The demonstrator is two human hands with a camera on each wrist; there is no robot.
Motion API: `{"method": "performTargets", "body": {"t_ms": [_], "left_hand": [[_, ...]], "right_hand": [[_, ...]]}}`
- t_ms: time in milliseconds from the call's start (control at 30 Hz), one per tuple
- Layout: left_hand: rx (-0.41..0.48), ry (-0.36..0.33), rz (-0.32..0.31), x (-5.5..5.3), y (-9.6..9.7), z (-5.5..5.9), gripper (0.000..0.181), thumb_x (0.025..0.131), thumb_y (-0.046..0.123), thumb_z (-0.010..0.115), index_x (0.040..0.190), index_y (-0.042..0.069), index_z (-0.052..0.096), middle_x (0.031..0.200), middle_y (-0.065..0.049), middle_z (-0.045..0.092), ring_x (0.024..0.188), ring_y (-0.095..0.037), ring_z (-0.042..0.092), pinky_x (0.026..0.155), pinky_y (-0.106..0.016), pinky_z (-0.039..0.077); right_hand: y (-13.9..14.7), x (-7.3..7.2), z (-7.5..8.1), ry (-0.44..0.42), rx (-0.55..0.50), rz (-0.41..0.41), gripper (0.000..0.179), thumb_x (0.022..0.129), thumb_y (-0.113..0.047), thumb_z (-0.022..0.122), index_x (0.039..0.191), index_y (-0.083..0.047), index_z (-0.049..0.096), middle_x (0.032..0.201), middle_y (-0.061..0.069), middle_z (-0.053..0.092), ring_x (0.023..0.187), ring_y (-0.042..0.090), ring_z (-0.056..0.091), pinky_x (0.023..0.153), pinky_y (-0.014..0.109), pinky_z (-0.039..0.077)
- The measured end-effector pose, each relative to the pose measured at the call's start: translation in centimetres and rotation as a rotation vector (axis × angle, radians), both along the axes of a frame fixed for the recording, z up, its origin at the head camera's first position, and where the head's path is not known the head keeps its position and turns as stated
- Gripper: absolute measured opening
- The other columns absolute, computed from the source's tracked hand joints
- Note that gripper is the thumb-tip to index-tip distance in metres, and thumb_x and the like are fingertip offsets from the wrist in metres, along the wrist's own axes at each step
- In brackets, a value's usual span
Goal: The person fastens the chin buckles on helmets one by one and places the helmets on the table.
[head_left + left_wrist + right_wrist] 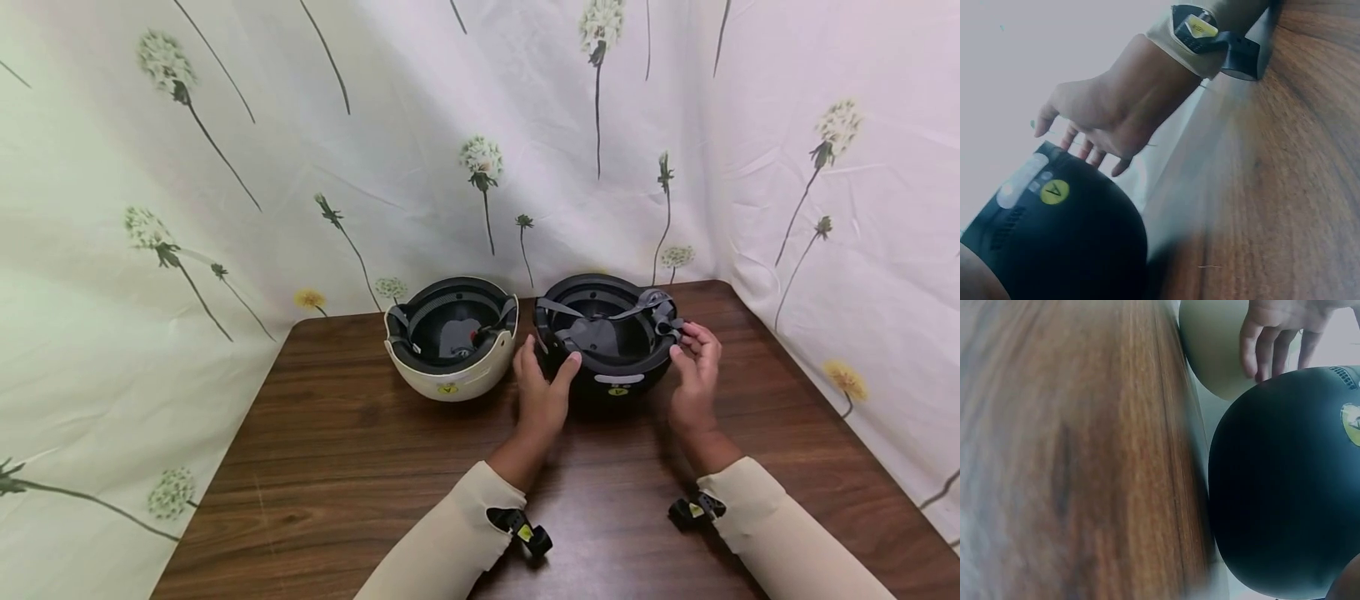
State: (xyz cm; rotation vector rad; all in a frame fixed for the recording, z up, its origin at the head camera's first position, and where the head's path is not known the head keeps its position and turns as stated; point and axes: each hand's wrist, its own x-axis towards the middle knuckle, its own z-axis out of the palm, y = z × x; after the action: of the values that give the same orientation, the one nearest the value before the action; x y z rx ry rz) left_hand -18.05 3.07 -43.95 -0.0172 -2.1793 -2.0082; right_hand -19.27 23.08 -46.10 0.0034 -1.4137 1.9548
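Note:
A black helmet [606,340] lies upside down on the table, its padded inside facing up and grey straps [660,310] bunched at its right rim. My left hand [542,393] is at its left side, the thumb near the front rim and the fingers along the outside. On the other side is my right hand [694,390], its fingertips beside the straps and buckle. The left wrist view shows the right hand [1107,115] with loosely extended fingers by the black shell [1085,219]. In the right wrist view, the left hand's fingers [1265,350] extend downward by the shell.
Just left of the black helmet, a cream helmet [487,367] also lies upside down, close to the left hand. Both stand toward the back of the brown wooden table [322,467]. A white cloth with printed flowers [247,150] hangs behind and at the sides.

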Motion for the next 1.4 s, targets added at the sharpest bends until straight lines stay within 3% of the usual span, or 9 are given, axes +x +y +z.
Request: {"method": "performTargets", "body": {"t_ms": [233,500,600,800,967,1133,1400], "left_hand": [[-0.140,0.143,-0.022,0.6,-0.4,0.6,0.096,0.097,0.041,0.077,0.172,0.008,0.028,0.178,-0.018,0.019,0.166,-0.037,0.024,0.131,-0.064,0.029],[-0.160,0.238,-0.013,0.8,-0.3,2.0,0.085,0.097,0.040,0.076,0.168,0.012,0.038,0.175,-0.016,0.029,0.163,-0.033,0.029,0.130,-0.065,0.029],[-0.171,0.256,-0.029,0.6,-0.3,2.6,0.082,0.098,0.041,0.076,0.167,0.014,0.040,0.174,-0.015,0.031,0.162,-0.030,0.033,0.128,-0.062,0.035],[-0.227,0.297,-0.045,-0.5,0.0,3.5,0.079,0.097,0.039,0.077,0.164,0.013,0.043,0.171,-0.011,0.036,0.158,-0.029,0.039,0.128,-0.058,0.037],[-0.298,0.343,-0.043,-2.0,0.1,4.4,0.077,0.097,0.037,0.077,0.163,0.014,0.045,0.170,-0.012,0.038,0.159,-0.030,0.040,0.128,-0.057,0.038],[-0.365,0.321,-0.091,-3.0,0.3,5.4,0.073,0.100,0.038,0.076,0.162,0.013,0.046,0.168,-0.012,0.040,0.154,-0.031,0.047,0.124,-0.056,0.043],[-0.441,0.208,-0.200,-4.6,0.7,7.6,0.067,0.102,0.035,0.075,0.159,0.012,0.051,0.168,-0.014,0.039,0.149,-0.035,0.052,0.120,-0.057,0.047]], "right_hand": [[0.2,-0.2,0.1,-0.017,0.008,-0.065,0.034,0.099,0.003,0.049,0.130,-0.001,0.062,0.135,0.000,0.047,0.120,0.019,0.049,0.102,0.019,0.040],[0.5,-0.1,0.4,0.008,0.100,-0.094,0.039,0.096,0.006,0.055,0.134,0.011,0.060,0.139,0.003,0.049,0.124,0.021,0.049,0.109,0.028,0.036],[0.8,-0.2,0.5,0.011,0.132,-0.110,0.042,0.095,0.006,0.056,0.136,0.016,0.058,0.141,0.004,0.049,0.124,0.021,0.049,0.109,0.030,0.035],[1.3,-0.3,0.7,-0.008,0.166,-0.135,0.043,0.095,0.007,0.057,0.136,0.020,0.057,0.140,0.002,0.050,0.123,0.017,0.049,0.110,0.026,0.036],[1.7,-0.5,0.9,-0.027,0.179,-0.153,0.036,0.096,0.005,0.056,0.131,0.010,0.065,0.137,0.000,0.052,0.121,0.015,0.051,0.103,0.022,0.039],[2.4,-0.5,1.0,-0.052,0.196,-0.183,0.033,0.099,0.002,0.056,0.130,0.007,0.067,0.134,-0.003,0.055,0.119,0.013,0.052,0.098,0.018,0.040],[3.3,-1.4,1.7,-0.122,0.231,-0.138,0.031,0.104,0.001,0.058,0.132,0.013,0.064,0.129,-0.009,0.052,0.120,0.012,0.052,0.096,0.015,0.043]]}}
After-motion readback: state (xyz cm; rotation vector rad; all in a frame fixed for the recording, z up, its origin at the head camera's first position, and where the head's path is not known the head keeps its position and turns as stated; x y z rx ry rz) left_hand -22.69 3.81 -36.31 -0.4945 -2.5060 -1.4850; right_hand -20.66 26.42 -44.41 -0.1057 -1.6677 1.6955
